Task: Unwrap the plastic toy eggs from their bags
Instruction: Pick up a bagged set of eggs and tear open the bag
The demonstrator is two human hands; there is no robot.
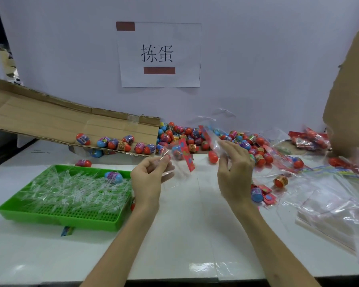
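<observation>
holding one clear bag (181, 162) stretched between both hands above the white table (184, 224), the person is working at its opening. the left hand (150, 179) is pinching a thin edge of film between thumb and fingertips. the right hand (234, 172) is gripping the opposite end with fingers curled. the hands are standing apart, with the bag spanning the gap. a toy egg (177, 152) is sitting inside the bag beside a red card (188, 160), and is hanging clear of the table.

the green tray (50, 216) at the left is holding a heap of clear strips (71, 189) and a stray egg (113, 177). loose eggs (195, 135) are lying heaped along the back wall and on the cardboard flap (50, 121). empty bags (330, 201) are piling up at the right, near some bagged eggs (311, 139).

risks, as judged: the film is looking slack and slippery, so a sudden tear is likely to be sending the egg down and rolling, possibly off the near edge. a freed egg landing among the bagged eggs is going to be confusing the sorting. a torn strip missing the tray is going to be littering the work area.
</observation>
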